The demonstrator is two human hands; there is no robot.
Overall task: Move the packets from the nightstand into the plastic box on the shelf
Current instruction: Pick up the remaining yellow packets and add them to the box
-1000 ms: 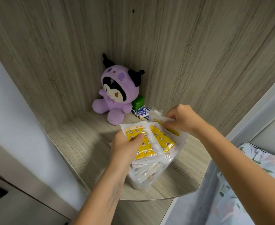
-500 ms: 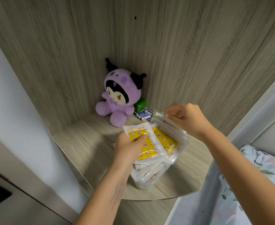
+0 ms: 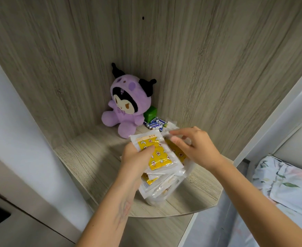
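Observation:
A stack of white packets with yellow patterned fronts (image 3: 160, 154) fills a clear plastic box (image 3: 164, 196) on the wooden corner shelf (image 3: 86, 157). My left hand (image 3: 136, 157) grips the top packets from the left, its thumb lying on the yellow front. My right hand (image 3: 194, 145) hovers over the right side of the stack. Its fingers are bent and spread and they touch the packets' upper right edges. The stack and my hands hide most of the box.
A purple plush toy (image 3: 125, 106) sits in the shelf's back corner. Beside it lie a green box (image 3: 150, 114) and several batteries (image 3: 154, 124). Wood panels wall in the shelf behind. A floral-patterned bed (image 3: 285, 186) lies at the lower right.
My right hand has come down from above the stack's far edge and now rests its fingers on the packets. My left hand keeps its grip on the stack.

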